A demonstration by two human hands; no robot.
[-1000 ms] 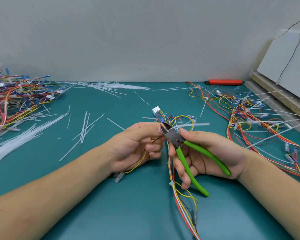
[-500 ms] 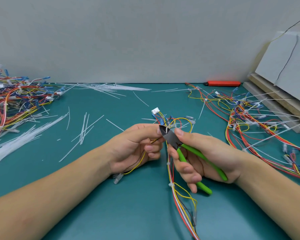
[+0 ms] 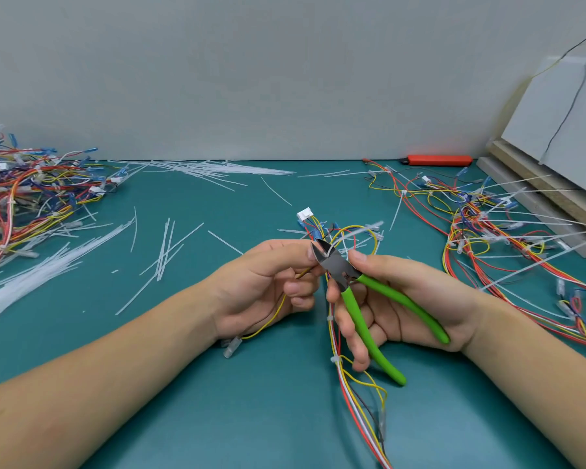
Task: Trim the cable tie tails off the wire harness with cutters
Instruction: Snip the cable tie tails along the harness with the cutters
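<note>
My left hand (image 3: 268, 282) pinches a multicoloured wire harness (image 3: 349, 377) that runs from a white connector (image 3: 304, 214) down toward the near table edge. My right hand (image 3: 400, 299) grips green-handled cutters (image 3: 362, 299), handles spread. The steel jaws (image 3: 323, 252) are apart right at my left fingertips, with a thin white cable tie tail (image 3: 356, 233) lying between them and arching off to the right.
A heap of harnesses (image 3: 24, 194) lies far left, another pile with long white tie tails (image 3: 508, 231) at right. Cut white tails (image 3: 163, 252) litter the teal table (image 3: 217, 418). An orange tool (image 3: 438, 160) lies by the wall; stacked boards (image 3: 538, 184) stand far right.
The cutter handles were squeezed together half a second ago and have spread again. The jaws now sit open around another tie tail near my left fingertips.
</note>
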